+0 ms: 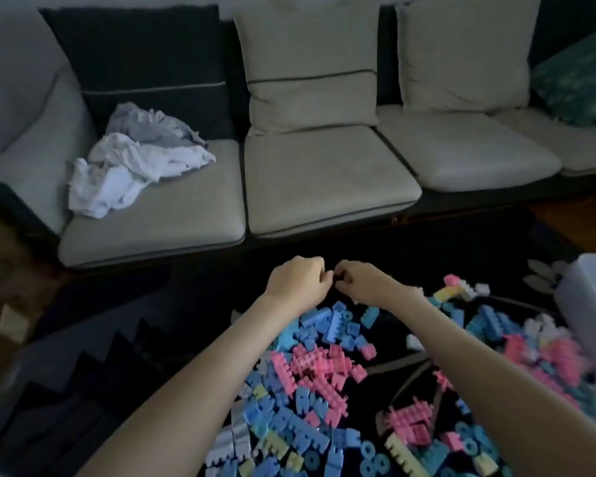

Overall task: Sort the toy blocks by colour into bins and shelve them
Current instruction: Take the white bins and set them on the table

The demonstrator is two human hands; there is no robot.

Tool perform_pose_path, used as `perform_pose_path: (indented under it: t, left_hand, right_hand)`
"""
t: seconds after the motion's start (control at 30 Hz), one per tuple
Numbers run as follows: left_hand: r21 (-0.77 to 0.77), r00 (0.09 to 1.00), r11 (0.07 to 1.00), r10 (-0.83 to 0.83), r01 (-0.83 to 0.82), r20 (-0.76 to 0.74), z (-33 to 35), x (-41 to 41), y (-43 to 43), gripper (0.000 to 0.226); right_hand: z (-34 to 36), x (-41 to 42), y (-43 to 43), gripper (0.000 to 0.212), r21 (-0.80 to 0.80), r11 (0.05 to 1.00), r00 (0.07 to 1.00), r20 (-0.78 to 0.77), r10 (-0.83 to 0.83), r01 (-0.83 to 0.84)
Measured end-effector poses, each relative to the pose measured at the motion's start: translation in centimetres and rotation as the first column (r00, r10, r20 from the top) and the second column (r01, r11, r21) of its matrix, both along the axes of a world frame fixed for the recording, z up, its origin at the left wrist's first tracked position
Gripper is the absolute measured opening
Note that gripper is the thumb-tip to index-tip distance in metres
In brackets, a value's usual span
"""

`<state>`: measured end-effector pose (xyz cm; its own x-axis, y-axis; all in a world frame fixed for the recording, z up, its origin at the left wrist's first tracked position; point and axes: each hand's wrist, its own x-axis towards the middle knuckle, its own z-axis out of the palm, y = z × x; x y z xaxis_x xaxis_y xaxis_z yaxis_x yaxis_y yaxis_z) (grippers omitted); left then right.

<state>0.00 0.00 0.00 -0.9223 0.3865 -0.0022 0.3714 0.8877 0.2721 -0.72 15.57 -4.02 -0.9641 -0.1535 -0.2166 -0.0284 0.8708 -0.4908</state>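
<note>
A single wide-angle camera sits on the person's head and looks forward and down, so both forearms run in from the bottom edge and the left hand point(298, 282) and right hand point(365, 282) meet just below the middle of the frame. The heap of toy blocks point(310, 370) lies close beneath the lens in the lower right, and a pale bin point(592, 304) is cut off by the right edge. The sofa point(327, 180) is farther off, faces the camera across the upper half, and bows at the sides.
</note>
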Motion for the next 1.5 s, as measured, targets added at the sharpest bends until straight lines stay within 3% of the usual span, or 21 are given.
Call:
perform_pose_path:
  t: [0.07, 0.17, 0.3, 0.6, 0.77, 0.97, 1.13, 1.37, 1.5]
  left_hand:
    - [-0.03, 0.999, 0.999, -0.018, 0.019, 0.032, -3.0, 0.2, -0.4, 0.024]
    - [0.031, 0.975, 0.998, -0.054, 0.049, 0.214, -7.1, -0.2, -1.2, 0.027]
    - [-0.025, 0.99, 0.996, -0.077, 0.081, 0.118, -9.4, -0.7, -1.6, 0.04]
    - [-0.027, 0.993, 0.997, -0.075, 0.078, 0.092, -10.8, 0.4, -2.0, 0.035]
    - [-0.042, 0.979, 0.996, -0.07, 0.08, 0.189, -10.0, 1.4, -2.5, 0.029]
    - [-0.066, 0.993, 0.991, -0.119, 0.118, -0.006, -7.6, 3.1, 0.0, 0.025]
    - [-0.018, 0.976, 0.977, -0.213, 0.212, -0.04, -6.1, 5.5, 5.1, 0.027]
    - [0.1, 0.95, 0.945, -0.312, 0.313, -0.023, -5.4, 10.5, 14.4, 0.053]
    - [0.162, 0.921, 0.908, -0.388, 0.387, -0.027, -5.3, 12.9, 18.4, 0.054]
  right_hand:
    - [-3.0, 0.2, -1.4, 0.034, 0.009, 0.999, 0.999, 0.024, 0.033, -0.033]
    - [-7.1, -0.3, -3.0, 0.028, 0.083, 0.991, 0.992, -0.066, 0.108, -0.103]
    - [-8.2, -1.2, -3.3, 0.022, 0.157, 0.979, 0.961, -0.223, 0.165, -0.132]
    - [-9.2, 1.1, -5.0, 0.033, 0.333, 0.93, 0.936, -0.252, 0.245, -0.154]
    - [-8.5, 3.0, -5.4, 0.029, 0.365, 0.904, 0.921, -0.226, 0.318, -0.223]
    - [-5.5, 5.9, -2.9, 0.03, 0.312, 0.95, 0.904, -0.401, 0.147, -0.016]
    - [-3.5, 8.8, 2.0, 0.03, 0.312, 0.927, 0.886, -0.463, -0.042, 0.207]
    - [-2.5, 13.9, 12.5, 0.038, 0.413, 0.729, 0.809, -0.484, -0.332, 0.546]
    - [-2.9, 16.6, 17.5, 0.049, 0.421, 0.591, 0.712, -0.55, -0.437, 0.688]
